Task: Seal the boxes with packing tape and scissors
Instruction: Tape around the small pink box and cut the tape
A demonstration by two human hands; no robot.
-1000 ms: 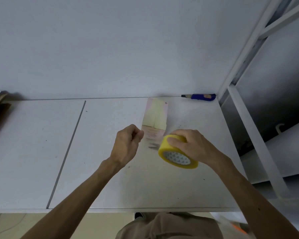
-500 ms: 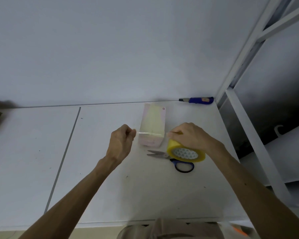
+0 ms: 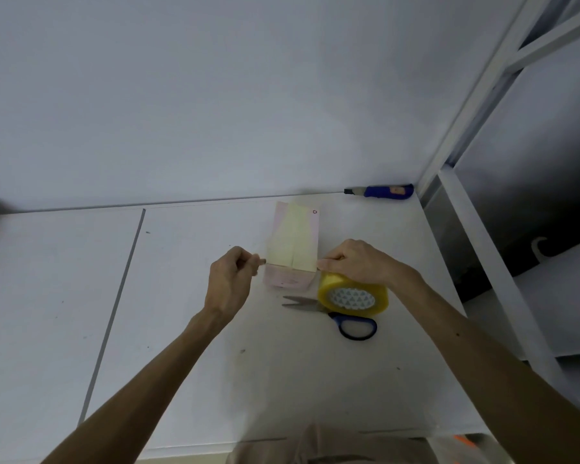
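Left hand (image 3: 230, 283) is pinching the tape end at the box's (image 3: 293, 244) 9 o'clock edge; right hand (image 3: 359, 262) is clamping the tape roll (image 3: 352, 293) at its 3 o'clock.

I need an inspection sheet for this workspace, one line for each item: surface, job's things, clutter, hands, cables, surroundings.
Surface: white table, small dark marks, one seam on its left part.
Job's things: pink box lying flat; yellow tape roll beside it; scissors partly under the roll.
Clutter: blue utility knife at the back edge.
Hands: left hand pinches the tape end at the box's left edge; right hand holds the roll.
Cables: nothing seen.
Surroundings: white wall behind; white metal rack at right.
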